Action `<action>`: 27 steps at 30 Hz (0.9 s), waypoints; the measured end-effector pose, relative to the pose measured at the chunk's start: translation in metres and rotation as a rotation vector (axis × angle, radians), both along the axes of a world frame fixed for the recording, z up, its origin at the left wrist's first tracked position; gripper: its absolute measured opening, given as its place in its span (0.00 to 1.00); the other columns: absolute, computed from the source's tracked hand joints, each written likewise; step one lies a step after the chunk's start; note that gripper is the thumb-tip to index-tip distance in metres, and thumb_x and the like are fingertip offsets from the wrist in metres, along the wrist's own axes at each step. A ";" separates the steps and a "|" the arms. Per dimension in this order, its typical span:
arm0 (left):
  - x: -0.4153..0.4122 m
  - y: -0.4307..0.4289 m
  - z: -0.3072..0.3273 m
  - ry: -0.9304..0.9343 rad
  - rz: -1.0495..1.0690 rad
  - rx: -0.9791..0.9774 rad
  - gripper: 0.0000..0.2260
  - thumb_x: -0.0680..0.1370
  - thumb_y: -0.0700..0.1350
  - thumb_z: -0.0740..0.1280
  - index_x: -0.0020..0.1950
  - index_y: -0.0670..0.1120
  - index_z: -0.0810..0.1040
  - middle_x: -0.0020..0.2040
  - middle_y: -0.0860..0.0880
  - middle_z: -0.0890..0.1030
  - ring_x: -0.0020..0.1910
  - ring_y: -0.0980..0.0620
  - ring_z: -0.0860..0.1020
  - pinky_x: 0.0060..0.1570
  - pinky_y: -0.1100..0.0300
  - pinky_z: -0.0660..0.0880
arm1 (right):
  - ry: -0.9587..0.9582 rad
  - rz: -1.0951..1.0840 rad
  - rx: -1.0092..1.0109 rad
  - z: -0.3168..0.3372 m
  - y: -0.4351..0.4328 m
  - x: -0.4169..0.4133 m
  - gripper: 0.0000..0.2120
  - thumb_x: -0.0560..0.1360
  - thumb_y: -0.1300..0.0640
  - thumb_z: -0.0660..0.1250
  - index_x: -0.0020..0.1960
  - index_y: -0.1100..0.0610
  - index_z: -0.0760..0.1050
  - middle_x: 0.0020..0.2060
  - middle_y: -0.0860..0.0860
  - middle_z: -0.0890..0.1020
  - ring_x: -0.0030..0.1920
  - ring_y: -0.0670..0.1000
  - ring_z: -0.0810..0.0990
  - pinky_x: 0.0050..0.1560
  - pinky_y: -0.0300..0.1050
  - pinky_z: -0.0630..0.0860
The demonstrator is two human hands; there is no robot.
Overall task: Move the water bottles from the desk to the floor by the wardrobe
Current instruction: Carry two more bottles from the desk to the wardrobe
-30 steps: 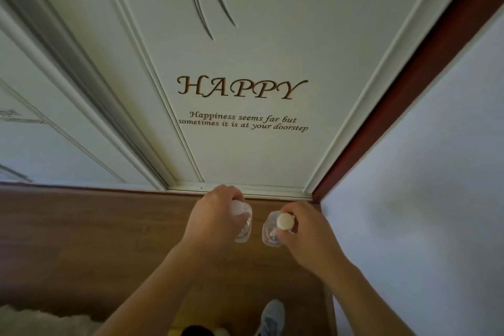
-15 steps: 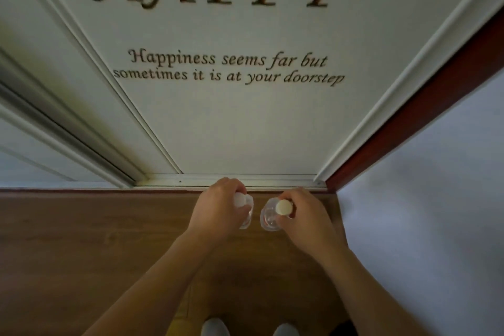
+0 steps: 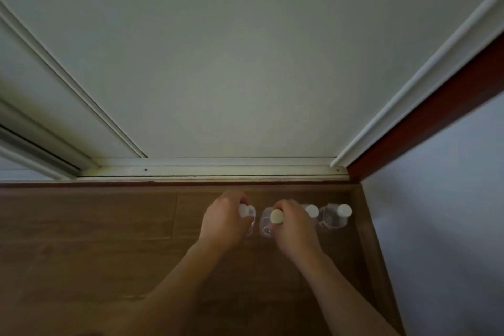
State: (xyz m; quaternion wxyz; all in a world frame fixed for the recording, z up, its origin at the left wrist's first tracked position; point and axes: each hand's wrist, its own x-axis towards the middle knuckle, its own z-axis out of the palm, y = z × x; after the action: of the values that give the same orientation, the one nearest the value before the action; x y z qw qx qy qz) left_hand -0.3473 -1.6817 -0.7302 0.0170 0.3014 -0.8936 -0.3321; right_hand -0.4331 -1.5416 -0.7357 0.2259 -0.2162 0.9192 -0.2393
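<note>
I look down at the wooden floor (image 3: pixel 103 240) in front of the white wardrobe door (image 3: pixel 231 76). My left hand (image 3: pixel 222 219) grips a clear water bottle (image 3: pixel 246 211) with a white cap, held upright. Beside it my right hand (image 3: pixel 293 228) grips a second clear bottle (image 3: pixel 268 224) near its cap. To the right, two more capped bottles (image 3: pixel 311 210) (image 3: pixel 334 215) stand on the floor by the corner. Whether the held bottles touch the floor I cannot tell.
The wardrobe's sliding track (image 3: pixel 207 170) runs along the floor edge. A red-brown frame (image 3: pixel 425 106) and a pale wall (image 3: pixel 441 213) close off the right side. A second door panel (image 3: pixel 32 84) lies to the left.
My view has dropped much lower and closer to the floor; the door lettering has left the frame. Both hands went down with their bottles, and two standing bottles have come into view on the right.
</note>
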 end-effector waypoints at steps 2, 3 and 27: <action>-0.004 0.000 -0.018 0.004 -0.005 0.003 0.08 0.70 0.46 0.72 0.45 0.54 0.76 0.42 0.58 0.76 0.40 0.60 0.75 0.36 0.64 0.74 | 0.010 -0.019 0.032 -0.017 -0.003 -0.001 0.15 0.71 0.57 0.74 0.55 0.47 0.75 0.50 0.44 0.77 0.48 0.44 0.76 0.48 0.39 0.76; -0.006 0.000 -0.025 0.006 -0.011 0.002 0.08 0.70 0.46 0.72 0.45 0.55 0.75 0.42 0.58 0.76 0.39 0.61 0.74 0.35 0.66 0.71 | 0.014 -0.024 0.048 -0.023 -0.004 -0.002 0.16 0.71 0.57 0.74 0.56 0.48 0.75 0.51 0.44 0.77 0.49 0.45 0.76 0.48 0.40 0.76; -0.010 -0.009 -0.065 -0.014 -0.031 0.027 0.19 0.70 0.45 0.72 0.60 0.50 0.77 0.54 0.53 0.78 0.50 0.54 0.77 0.46 0.59 0.74 | 0.050 0.021 0.041 -0.042 0.001 -0.013 0.23 0.74 0.56 0.71 0.67 0.50 0.72 0.62 0.47 0.77 0.58 0.47 0.76 0.53 0.39 0.74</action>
State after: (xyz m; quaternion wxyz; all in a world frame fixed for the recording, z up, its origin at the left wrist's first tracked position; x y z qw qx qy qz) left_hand -0.3568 -1.6911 -0.7953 0.0016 0.2899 -0.8939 -0.3420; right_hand -0.4459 -1.5409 -0.7774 0.2097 -0.2273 0.9269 -0.2125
